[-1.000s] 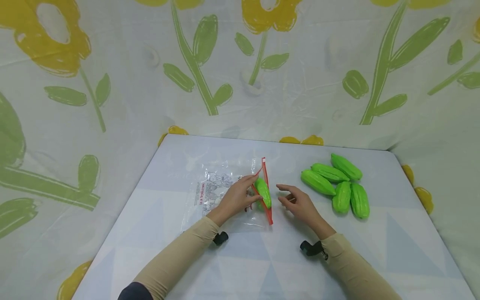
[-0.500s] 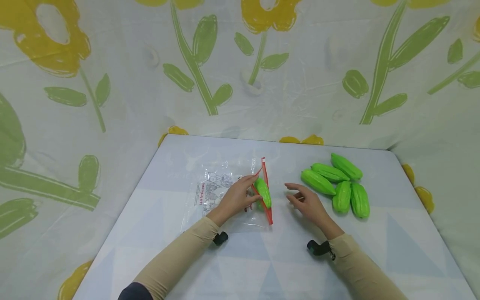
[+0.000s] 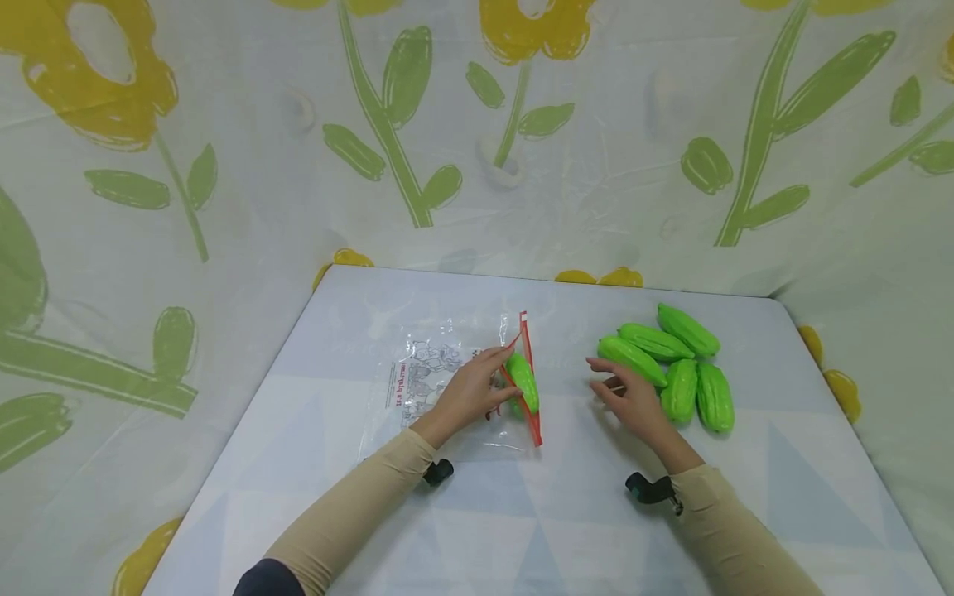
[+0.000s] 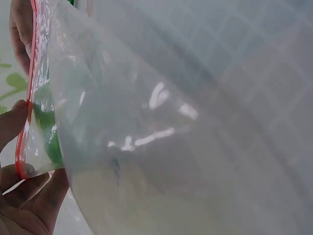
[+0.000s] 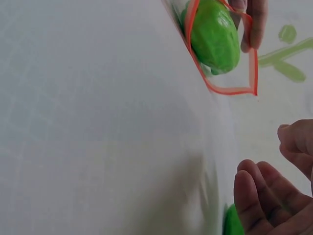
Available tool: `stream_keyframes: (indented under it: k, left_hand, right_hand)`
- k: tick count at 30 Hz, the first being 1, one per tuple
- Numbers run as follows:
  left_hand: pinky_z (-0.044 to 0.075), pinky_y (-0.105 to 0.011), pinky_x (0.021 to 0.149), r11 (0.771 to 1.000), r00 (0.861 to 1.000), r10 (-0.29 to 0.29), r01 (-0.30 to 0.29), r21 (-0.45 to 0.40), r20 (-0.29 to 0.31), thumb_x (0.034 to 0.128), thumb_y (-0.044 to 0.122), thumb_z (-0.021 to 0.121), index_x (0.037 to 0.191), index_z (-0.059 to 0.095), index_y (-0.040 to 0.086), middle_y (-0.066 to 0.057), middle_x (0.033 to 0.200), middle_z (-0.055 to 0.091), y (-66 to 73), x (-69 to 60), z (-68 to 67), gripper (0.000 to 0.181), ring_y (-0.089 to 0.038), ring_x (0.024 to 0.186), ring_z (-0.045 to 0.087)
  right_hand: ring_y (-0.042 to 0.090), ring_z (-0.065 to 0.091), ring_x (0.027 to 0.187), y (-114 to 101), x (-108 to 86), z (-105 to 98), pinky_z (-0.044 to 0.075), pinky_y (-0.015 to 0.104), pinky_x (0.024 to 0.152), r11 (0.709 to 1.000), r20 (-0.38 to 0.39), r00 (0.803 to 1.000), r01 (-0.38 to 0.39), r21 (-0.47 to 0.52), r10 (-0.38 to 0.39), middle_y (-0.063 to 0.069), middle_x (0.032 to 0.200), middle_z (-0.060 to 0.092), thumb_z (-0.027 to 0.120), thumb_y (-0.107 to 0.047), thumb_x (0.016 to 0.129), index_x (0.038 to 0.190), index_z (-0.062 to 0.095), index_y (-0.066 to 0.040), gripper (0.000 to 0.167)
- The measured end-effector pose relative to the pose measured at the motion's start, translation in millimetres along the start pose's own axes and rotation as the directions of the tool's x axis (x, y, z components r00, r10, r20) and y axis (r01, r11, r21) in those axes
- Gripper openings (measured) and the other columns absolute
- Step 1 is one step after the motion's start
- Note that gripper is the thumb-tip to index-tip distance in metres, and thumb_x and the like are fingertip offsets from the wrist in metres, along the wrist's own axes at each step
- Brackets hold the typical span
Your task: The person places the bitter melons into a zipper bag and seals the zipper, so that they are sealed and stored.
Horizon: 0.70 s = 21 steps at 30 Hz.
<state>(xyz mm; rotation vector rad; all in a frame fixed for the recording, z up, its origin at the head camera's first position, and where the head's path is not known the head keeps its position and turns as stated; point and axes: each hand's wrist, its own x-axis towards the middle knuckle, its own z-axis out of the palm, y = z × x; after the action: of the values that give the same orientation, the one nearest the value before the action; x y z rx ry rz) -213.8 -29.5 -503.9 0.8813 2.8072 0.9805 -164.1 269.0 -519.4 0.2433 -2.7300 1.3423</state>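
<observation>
My left hand (image 3: 471, 386) grips the upper lip of a clear zip bag (image 3: 406, 426) near its red-edged mouth, thumb and fingers apart along the red strip. The bag lies on the table with its mouth to the right, held agape. A bright green ridged gourd-like vegetable (image 3: 525, 383) lies just inside that mouth; the right wrist view shows its rounded end (image 5: 215, 39). My right hand (image 3: 633, 403), holding nothing, hovers with loosely bent fingers next to a group of several similar green vegetables (image 3: 680, 391). Part of the nearest one is behind that hand.
The pale table (image 3: 581, 530) has a triangle pattern. A flower-printed sheet (image 3: 596, 182) hangs along its back and sides. A black wrist camera (image 3: 647, 490) sits below the right hand.
My right hand has moved right, away from the bag's mouth and toward the group of green vegetables. The left hand, the bag and the vegetable in it stay where they were.
</observation>
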Motion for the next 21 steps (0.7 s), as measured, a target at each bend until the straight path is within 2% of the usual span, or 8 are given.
stream_keyframes:
  k: [4,9,15,21]
  left_hand:
    - [0.047,-0.042,0.108,1.0,1.0,0.003,-0.003,-0.013,-0.001,0.0895,0.036,0.08,0.153,0.047,0.006,-0.01,0.151,0.051,-0.1,-0.2,0.0,0.077,-0.028,0.135,0.052]
    - [0.047,-0.042,0.108,1.0,1.0,0.006,-0.006,-0.022,-0.004,0.0895,0.036,0.08,0.153,0.046,0.007,-0.01,0.151,0.051,-0.7,0.2,0.9,0.077,-0.028,0.134,0.053]
    - [0.047,-0.042,0.107,1.0,1.0,0.006,-0.006,-0.008,-0.003,0.0893,0.037,0.08,0.153,0.046,0.006,-0.01,0.151,0.051,-0.2,0.0,0.7,0.078,-0.027,0.133,0.053]
    - [0.048,-0.041,0.106,1.0,1.0,0.007,-0.007,-0.002,-0.006,0.0899,0.037,0.079,0.152,0.047,0.006,-0.01,0.151,0.05,-0.8,0.1,2.6,0.077,-0.027,0.132,0.055]
  right_hand:
    - [0.03,0.069,0.097,2.7,1.4,-5.0,0.058,0.031,0.079,0.999,-0.039,0.999,0.025,-0.047,-0.027,0.019,0.128,0.066,0.066,-0.016,0.101,0.139,0.061,-0.006,0.04]
    - [0.031,0.067,0.102,6.7,4.0,-13.3,0.055,0.024,0.083,0.997,-0.063,0.998,0.025,-0.069,-0.03,0.017,0.133,0.063,0.065,-0.014,0.101,0.137,0.06,-0.003,0.038]
    - [0.03,0.067,0.105,7.4,7.4,-26.4,0.05,0.015,0.082,0.996,-0.066,0.998,0.01,-0.091,-0.016,0.015,0.13,0.065,0.064,-0.018,0.102,0.138,0.06,-0.005,0.038]
    - [0.031,0.067,0.103,7.1,10.8,-35.9,0.049,0.014,0.08,0.994,-0.092,0.995,0.03,-0.104,-0.039,0.017,0.126,0.067,0.066,-0.016,0.101,0.139,0.06,-0.006,0.04]
